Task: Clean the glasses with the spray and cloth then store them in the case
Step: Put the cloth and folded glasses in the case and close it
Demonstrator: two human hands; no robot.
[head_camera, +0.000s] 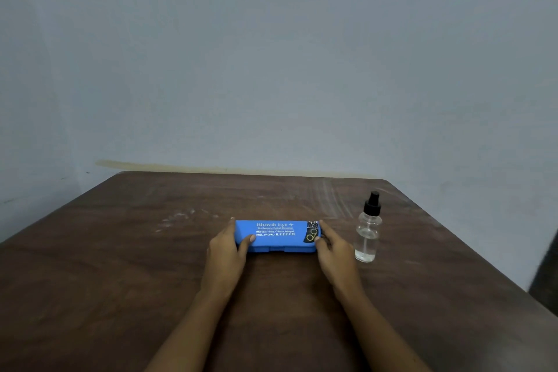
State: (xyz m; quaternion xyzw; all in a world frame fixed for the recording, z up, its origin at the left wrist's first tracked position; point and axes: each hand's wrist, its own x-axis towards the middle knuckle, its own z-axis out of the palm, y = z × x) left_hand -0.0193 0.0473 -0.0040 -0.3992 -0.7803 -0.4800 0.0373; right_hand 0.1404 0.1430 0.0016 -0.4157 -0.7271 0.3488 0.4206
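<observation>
Brown table (120,266), scuffed pale toward far edge. Blue case (276,235) lying shut at centre, hinge away, latch toward wearer. Left hand (228,246) and right hand (332,246) clasping its two ends, thumbs on lid. Clear spray bottle (367,229) upright just right of right hand. Glasses and cloth not visible, probably inside. Risk: right elbow swinging out on opening, toppling bottle; lid springing, contents sliding out.

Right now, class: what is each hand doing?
Left hand: gripping the left end of the closed blue case.
Right hand: gripping its right end.
</observation>
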